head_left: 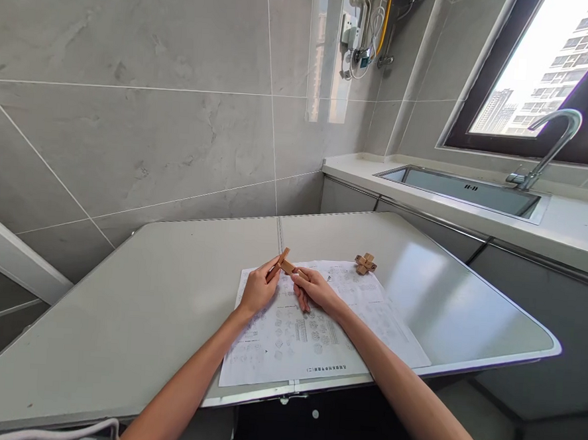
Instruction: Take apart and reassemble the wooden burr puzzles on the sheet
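Observation:
Over the printed instruction sheet (pixel 296 353), my left hand (pixel 260 287) is closed on wooden puzzle pieces (pixel 280 262), narrow brown sticks that cross each other. My right hand (pixel 314 289) pinches the end of a wooden stick (pixel 288 267) that meets those pieces from the right. Whether the sticks are locked together or only touching, I cannot tell. An assembled wooden burr puzzle (pixel 365 264) rests at the sheet's upper right corner, apart from both hands. Small diagrams and text cover the sheet, partly hidden under my hands and forearms.
The pale folding table (pixel 168 318) has a seam down its middle. Behind it stands a grey tiled wall (pixel 132 104). To the right, a counter holds a sink (pixel 465 190) and a curved faucet (pixel 552 149) below a window. A cable (pixel 62 429) runs along the lower left.

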The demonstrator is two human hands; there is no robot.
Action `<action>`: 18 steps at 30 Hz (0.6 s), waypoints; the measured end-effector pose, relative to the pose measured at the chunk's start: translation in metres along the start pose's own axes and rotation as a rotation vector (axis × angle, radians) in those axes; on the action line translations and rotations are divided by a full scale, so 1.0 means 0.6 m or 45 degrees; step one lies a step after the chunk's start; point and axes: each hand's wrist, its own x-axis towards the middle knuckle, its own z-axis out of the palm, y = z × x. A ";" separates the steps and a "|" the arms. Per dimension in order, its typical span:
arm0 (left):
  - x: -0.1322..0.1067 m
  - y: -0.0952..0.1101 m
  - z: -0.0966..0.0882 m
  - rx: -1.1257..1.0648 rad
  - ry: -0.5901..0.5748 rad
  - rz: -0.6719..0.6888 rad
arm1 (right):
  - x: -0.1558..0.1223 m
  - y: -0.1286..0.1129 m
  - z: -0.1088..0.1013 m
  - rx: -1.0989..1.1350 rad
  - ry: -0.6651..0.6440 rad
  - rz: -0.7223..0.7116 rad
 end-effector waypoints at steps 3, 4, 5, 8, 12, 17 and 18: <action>-0.001 -0.005 0.002 0.019 -0.012 0.044 | 0.000 0.001 0.000 -0.010 0.005 0.020; -0.001 -0.006 0.002 0.028 -0.015 0.057 | 0.000 0.001 0.000 -0.012 0.003 0.028; -0.001 -0.007 0.001 0.035 -0.021 0.073 | 0.000 0.000 -0.001 -0.012 -0.002 0.035; 0.000 -0.006 -0.003 0.061 -0.054 0.113 | -0.001 -0.001 -0.004 -0.014 -0.022 0.059; 0.002 -0.011 -0.006 0.071 -0.075 0.150 | -0.001 -0.002 -0.007 -0.008 -0.037 0.082; 0.003 -0.017 -0.005 0.111 -0.102 0.173 | 0.000 -0.003 -0.006 -0.076 0.011 0.082; 0.003 -0.018 -0.005 0.119 -0.103 0.186 | 0.000 -0.004 -0.006 -0.083 0.016 0.081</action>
